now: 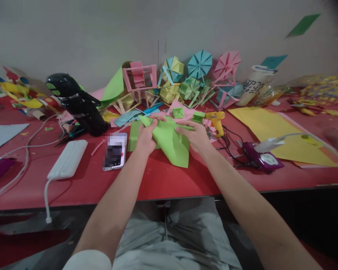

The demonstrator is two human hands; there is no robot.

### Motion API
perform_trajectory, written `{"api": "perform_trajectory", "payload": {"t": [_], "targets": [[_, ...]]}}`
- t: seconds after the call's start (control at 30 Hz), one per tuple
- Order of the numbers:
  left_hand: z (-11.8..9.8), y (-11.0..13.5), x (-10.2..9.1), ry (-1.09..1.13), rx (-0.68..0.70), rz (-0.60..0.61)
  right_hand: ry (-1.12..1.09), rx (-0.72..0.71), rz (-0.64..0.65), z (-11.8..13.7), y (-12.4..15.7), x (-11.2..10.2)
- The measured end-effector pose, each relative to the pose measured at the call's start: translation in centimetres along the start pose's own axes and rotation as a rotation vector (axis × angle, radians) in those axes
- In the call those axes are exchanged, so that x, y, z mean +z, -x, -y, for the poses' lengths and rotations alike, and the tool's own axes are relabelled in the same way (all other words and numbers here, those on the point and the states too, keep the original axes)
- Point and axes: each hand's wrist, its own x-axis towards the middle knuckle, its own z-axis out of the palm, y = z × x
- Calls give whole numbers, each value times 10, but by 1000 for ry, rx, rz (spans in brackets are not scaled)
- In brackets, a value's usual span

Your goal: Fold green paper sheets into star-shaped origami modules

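**Green sheet mid-fold, both hands on it**

We see the green sheet [171, 144] near the middle of the table [169, 183], lifted off the red top at its far side, with one pointed corner hanging toward the near edge. The left hand [146, 137] pinches its left edge, fingers closed on the paper. The right hand [195, 135] grips the right edge the same way.

Our read on progress: at least one diagonal fold is in and the shape is not finished. It looks nothing like the finished paper fans [199, 64] stacked along the far edge. A small folded green square [178, 112] lies just beyond the hands.

The phone [114, 152] sits just left of the left hand and the glue gun [216, 120] just right of the right hand, untouched. A yellow sheet [273, 129] lies flat toward the right edge.
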Motion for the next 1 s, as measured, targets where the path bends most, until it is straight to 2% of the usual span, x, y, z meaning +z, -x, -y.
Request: {"api": "perform_trajectory", "payload": {"t": [0.2,0.4,0.57,0.77,1.0], "targets": [[-6,-1,0,-42,8,32,63,-78,-29,-4,-2,-2],[-22,-6,-13,-187,-3,-65,314,-287,-60,9,5,-8],[-33,-8,-22,-241,-9,-44,361,-447,-76,20,10,-10],[-40,-4,-20,-228,49,12,398,-409,-107,25,11,-13],[-40,-3,-19,-206,81,11,361,-377,-101,28,11,-14]]}}
